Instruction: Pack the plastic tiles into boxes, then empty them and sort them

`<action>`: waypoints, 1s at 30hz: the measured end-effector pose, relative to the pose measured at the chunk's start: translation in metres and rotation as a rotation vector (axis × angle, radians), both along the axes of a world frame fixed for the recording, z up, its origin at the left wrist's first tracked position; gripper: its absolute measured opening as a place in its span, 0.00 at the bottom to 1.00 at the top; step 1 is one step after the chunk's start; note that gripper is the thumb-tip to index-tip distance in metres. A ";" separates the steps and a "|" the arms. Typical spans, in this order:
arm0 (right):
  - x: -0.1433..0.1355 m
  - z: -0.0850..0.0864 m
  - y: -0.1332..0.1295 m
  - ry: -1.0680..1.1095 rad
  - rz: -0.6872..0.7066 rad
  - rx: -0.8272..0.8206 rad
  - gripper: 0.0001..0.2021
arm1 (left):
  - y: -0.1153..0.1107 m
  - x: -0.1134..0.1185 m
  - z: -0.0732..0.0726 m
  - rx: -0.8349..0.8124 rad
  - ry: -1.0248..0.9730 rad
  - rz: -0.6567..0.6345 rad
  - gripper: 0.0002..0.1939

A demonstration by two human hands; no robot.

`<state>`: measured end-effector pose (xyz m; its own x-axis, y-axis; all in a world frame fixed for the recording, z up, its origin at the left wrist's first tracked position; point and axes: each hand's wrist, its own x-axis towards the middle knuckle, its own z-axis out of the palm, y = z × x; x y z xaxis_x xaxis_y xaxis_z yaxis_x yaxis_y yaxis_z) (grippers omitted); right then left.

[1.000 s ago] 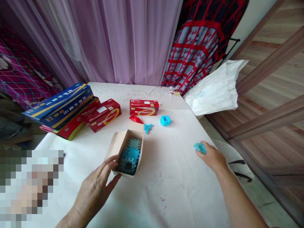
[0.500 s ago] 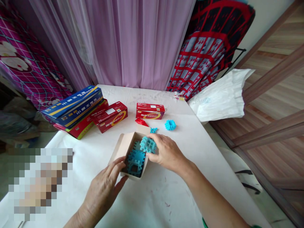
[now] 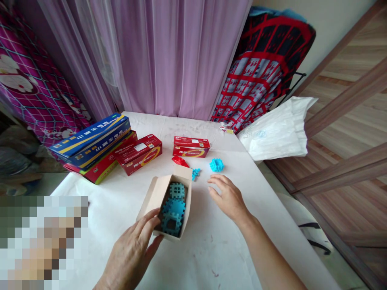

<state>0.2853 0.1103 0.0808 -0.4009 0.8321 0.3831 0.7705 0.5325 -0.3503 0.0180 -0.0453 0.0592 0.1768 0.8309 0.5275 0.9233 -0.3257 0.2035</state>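
An open cardboard box stands in the middle of the table, its flaps folded out. Inside it lie blue interlocking plastic pieces, with a paler teal one at the far end. My left hand grips the near left side of the box, fingers over the wall and thumb below. Over the table to the right of the box, my right hand holds nothing and its fingers are apart. Just beyond it sits a bright blue ring-shaped block. Small blue pieces lie behind the box.
Red boxes and a red wrapper lie farther back. Blue boxes are stacked on a red and green one at the left. A white bag hangs at the table's right edge. A pixelated patch covers the lower left.
The teal piece has left my right hand and now lies in the far end of the box. My right hand has opened and moved right, off the box. My left hand stays on the box.
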 end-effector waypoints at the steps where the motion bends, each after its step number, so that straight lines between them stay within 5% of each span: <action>1: 0.011 -0.003 0.009 -0.007 -0.054 -0.021 0.11 | 0.000 0.000 0.000 0.003 0.005 0.001 0.12; 5: 0.038 -0.009 0.054 -0.110 -0.375 -0.198 0.17 | 0.001 -0.002 -0.003 0.023 0.029 0.018 0.13; 10: 0.018 -0.006 0.094 -0.227 -0.606 -0.411 0.35 | 0.000 -0.004 -0.009 0.029 0.053 0.006 0.14; 17: -0.013 -0.013 0.119 -0.330 -0.668 -0.555 0.40 | 0.002 -0.006 -0.009 0.039 0.070 -0.003 0.14; 30: 0.005 -0.021 0.115 -0.442 -0.543 -0.485 0.34 | 0.002 -0.008 -0.009 -0.002 0.065 -0.014 0.15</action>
<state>0.2902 0.2252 0.0595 0.0721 0.9839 -0.1638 0.9954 -0.0814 -0.0507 0.0101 -0.0438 0.0500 0.2227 0.8291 0.5128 0.9299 -0.3386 0.1435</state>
